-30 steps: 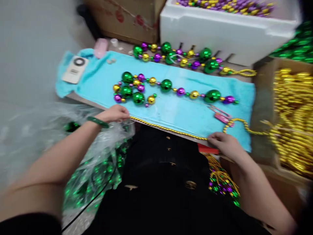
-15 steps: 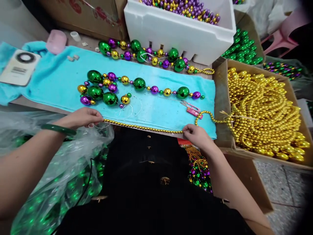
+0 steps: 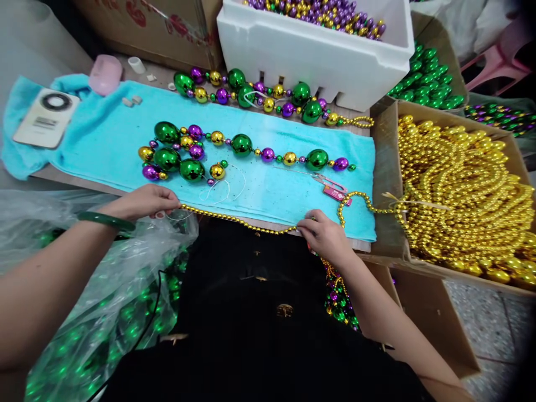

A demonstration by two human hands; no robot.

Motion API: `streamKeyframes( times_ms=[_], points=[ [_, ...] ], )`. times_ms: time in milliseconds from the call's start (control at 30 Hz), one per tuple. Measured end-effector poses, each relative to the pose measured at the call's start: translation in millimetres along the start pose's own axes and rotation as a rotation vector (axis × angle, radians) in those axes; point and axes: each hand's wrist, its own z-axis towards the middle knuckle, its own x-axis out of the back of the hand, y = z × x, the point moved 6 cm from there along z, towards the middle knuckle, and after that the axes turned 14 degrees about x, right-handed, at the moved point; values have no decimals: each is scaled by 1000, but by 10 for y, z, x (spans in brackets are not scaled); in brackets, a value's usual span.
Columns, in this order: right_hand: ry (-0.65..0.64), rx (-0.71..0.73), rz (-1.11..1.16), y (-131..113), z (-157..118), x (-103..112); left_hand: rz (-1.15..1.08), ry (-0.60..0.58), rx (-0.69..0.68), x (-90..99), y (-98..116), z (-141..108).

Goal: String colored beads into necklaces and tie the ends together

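Observation:
A strand of small gold beads (image 3: 243, 222) runs between my two hands along the table's front edge, sagging slightly in the middle. My left hand (image 3: 153, 201) pinches its left end, where a thin white string also shows. My right hand (image 3: 322, 234) is closed on the strand further right; beyond it the beads curve up over the towel to the gold bundle. Behind my hands lies a string of large green, purple and gold beads (image 3: 242, 145), its loose white string (image 3: 228, 190) curling nearby. Small thread snips (image 3: 330, 183) and a pink tag (image 3: 336, 194) lie near my right hand.
A turquoise towel (image 3: 109, 139) covers the table. A second bead string (image 3: 246, 96) lies by the white foam box (image 3: 314, 61). Gold bead strands (image 3: 460, 195) fill the carton at right. A phone (image 3: 46, 118) and pink case (image 3: 105, 74) rest at left. Plastic-bagged green beads (image 3: 104, 312) are below.
My right hand has shifted left along the gold strand, which has gone from taut to slightly slack. My left hand keeps its pinch; the view has moved slightly.

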Motion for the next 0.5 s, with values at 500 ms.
streamKeyframes(
  times_ms=[500],
  points=[
    [-130, -418, 467, 264, -73, -77, -147, -33, -121, 153, 67, -296]
  ],
)
